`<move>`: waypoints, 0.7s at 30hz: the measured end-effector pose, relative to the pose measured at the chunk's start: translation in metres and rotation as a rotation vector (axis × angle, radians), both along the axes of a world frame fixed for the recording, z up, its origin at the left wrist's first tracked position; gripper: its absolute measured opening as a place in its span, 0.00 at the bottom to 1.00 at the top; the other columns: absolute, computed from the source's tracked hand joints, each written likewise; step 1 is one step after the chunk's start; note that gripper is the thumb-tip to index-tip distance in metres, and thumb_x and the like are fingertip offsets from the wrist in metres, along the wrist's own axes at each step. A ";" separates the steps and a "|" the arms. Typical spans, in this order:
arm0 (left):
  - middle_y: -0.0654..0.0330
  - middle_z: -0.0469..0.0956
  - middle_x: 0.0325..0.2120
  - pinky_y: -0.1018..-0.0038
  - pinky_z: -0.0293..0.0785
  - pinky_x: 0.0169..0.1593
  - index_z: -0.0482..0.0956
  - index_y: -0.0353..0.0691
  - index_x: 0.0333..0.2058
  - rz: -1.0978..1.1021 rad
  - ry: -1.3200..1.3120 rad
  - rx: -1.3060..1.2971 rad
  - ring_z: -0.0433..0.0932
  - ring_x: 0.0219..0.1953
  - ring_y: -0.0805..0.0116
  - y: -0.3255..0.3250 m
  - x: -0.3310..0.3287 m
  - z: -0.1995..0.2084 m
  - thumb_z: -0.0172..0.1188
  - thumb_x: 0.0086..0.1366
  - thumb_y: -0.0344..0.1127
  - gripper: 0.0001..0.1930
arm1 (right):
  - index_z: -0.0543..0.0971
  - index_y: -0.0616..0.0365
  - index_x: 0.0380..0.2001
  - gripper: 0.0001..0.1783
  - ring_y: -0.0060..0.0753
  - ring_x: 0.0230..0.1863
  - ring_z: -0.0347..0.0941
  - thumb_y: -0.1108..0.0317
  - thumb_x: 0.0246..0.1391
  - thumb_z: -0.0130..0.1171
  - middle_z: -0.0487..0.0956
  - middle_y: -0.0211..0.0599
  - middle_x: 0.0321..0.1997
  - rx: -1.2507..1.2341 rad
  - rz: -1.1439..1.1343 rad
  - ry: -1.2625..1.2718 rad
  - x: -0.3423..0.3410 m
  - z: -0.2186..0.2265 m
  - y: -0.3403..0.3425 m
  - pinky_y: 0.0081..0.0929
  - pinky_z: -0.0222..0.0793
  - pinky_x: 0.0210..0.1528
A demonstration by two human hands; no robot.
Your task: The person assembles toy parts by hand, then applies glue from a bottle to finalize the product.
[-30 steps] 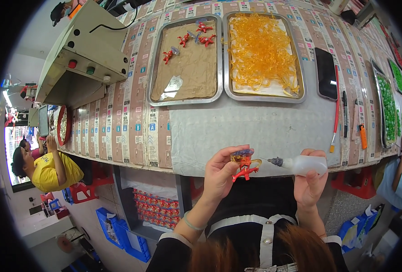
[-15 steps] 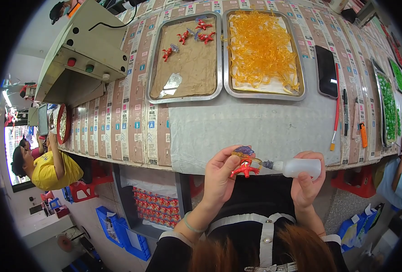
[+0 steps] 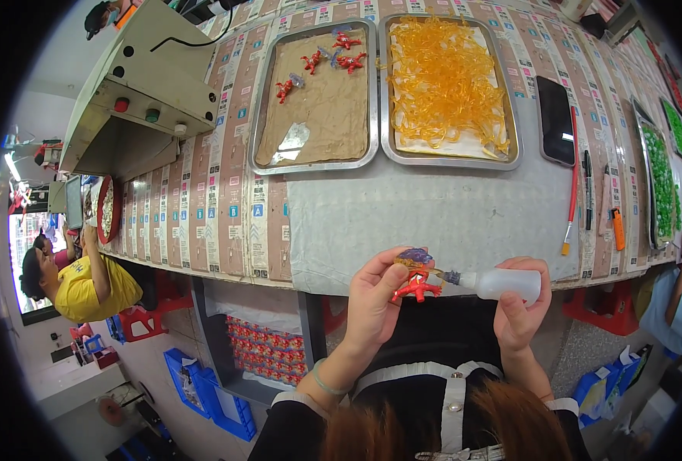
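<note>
Just past the table's front edge, my left hand [image 3: 372,304] pinches a small red toy figure [image 3: 418,288] with a purple and amber-coloured top part. A white translucent squeeze bottle [image 3: 507,284] lies nearly level in my right hand [image 3: 519,321], fingers wrapped round it. Its dark, narrow nozzle points left at the figure's side; whether the tip touches cannot be made out. Beyond my hands, a metal tray [image 3: 315,166] holds several similar red figures [image 3: 283,91]. A second metal tray [image 3: 452,160] beside it is heaped with thin, clear orange plastic pieces [image 3: 444,81].
A phone [image 3: 554,121], a red-handled brush [image 3: 573,177], a black pen [image 3: 587,190] and an orange cutter [image 3: 617,230] lie at the right. A beige machine [image 3: 149,84] stands left. Below the table, an open drawer [image 3: 264,349] holds rows of red figures. Other people sit at both sides.
The bottle in my right hand has shifted slightly left, its nozzle nearer the figure. My left hand keeps its hold almost unmoved.
</note>
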State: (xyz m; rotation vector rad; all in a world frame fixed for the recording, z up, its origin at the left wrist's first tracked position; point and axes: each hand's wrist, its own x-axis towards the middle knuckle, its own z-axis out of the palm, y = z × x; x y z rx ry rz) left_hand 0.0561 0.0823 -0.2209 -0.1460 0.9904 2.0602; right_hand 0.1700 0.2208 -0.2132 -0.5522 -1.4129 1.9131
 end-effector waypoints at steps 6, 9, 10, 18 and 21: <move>0.47 0.69 0.40 0.62 0.74 0.39 0.65 0.30 0.41 -0.034 0.078 -0.041 0.71 0.42 0.54 -0.002 0.000 -0.005 0.49 0.58 0.34 0.15 | 0.67 0.61 0.33 0.19 0.24 0.33 0.66 0.70 0.37 0.63 0.70 0.39 0.33 0.119 0.012 -0.025 0.004 0.002 -0.001 0.19 0.62 0.37; 0.47 0.69 0.40 0.61 0.74 0.39 0.65 0.30 0.41 -0.037 0.071 -0.038 0.71 0.42 0.55 -0.001 -0.001 -0.005 0.49 0.58 0.34 0.15 | 0.67 0.61 0.33 0.20 0.24 0.33 0.67 0.70 0.36 0.64 0.71 0.39 0.33 0.144 0.009 -0.021 0.004 0.003 -0.001 0.19 0.62 0.37; 0.48 0.69 0.40 0.61 0.74 0.38 0.65 0.30 0.41 -0.037 0.062 -0.039 0.71 0.42 0.55 -0.001 -0.001 -0.005 0.49 0.58 0.34 0.15 | 0.67 0.61 0.33 0.20 0.25 0.33 0.67 0.69 0.36 0.64 0.71 0.39 0.33 0.144 0.004 -0.028 0.004 0.003 -0.001 0.19 0.63 0.37; 0.48 0.71 0.38 0.67 0.72 0.42 0.66 0.29 0.41 -0.025 0.033 -0.015 0.72 0.41 0.59 -0.001 -0.001 -0.005 0.48 0.59 0.31 0.14 | 0.67 0.61 0.33 0.20 0.25 0.33 0.67 0.68 0.36 0.65 0.71 0.40 0.33 0.161 -0.002 -0.018 0.003 0.004 -0.002 0.19 0.63 0.37; 0.49 0.70 0.39 0.62 0.73 0.40 0.65 0.30 0.41 -0.040 0.073 -0.030 0.71 0.42 0.56 -0.001 0.000 -0.005 0.48 0.59 0.34 0.15 | 0.67 0.61 0.33 0.21 0.25 0.33 0.67 0.68 0.36 0.65 0.71 0.40 0.33 0.170 -0.009 -0.014 0.004 0.005 -0.002 0.19 0.63 0.37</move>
